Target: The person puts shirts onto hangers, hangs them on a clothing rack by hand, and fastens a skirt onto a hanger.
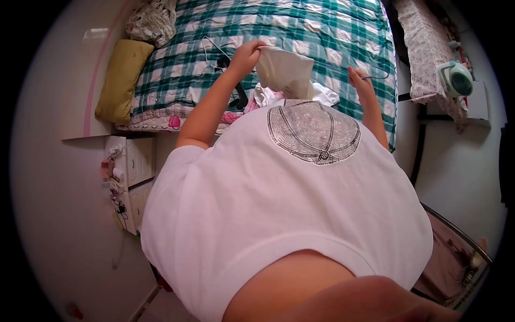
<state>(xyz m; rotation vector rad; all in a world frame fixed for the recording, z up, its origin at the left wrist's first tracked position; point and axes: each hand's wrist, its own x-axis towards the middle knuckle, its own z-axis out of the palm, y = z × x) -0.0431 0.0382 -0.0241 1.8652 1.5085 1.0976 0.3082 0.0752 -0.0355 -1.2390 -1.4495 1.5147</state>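
Observation:
My left hand (247,58) is closed on the upper left corner of a white cloth (284,70), which hangs over the near part of the bed. Off to the right, my right hand (360,80) grips a thin blue hanger (380,73), held apart from the cloth. A pale hanger (214,48) lies on the green plaid quilt (332,32) left of my left hand. Below the cloth are white garments (324,95) and a black item (240,96), partly hidden by my arm and the cloth.
An olive pillow (124,80) and a bundled cloth (153,21) lie at the bed's left. White drawers (140,161) stand below them. At right are a floral-covered surface (424,51), a small fan (455,79) and a curved dark rail (456,231).

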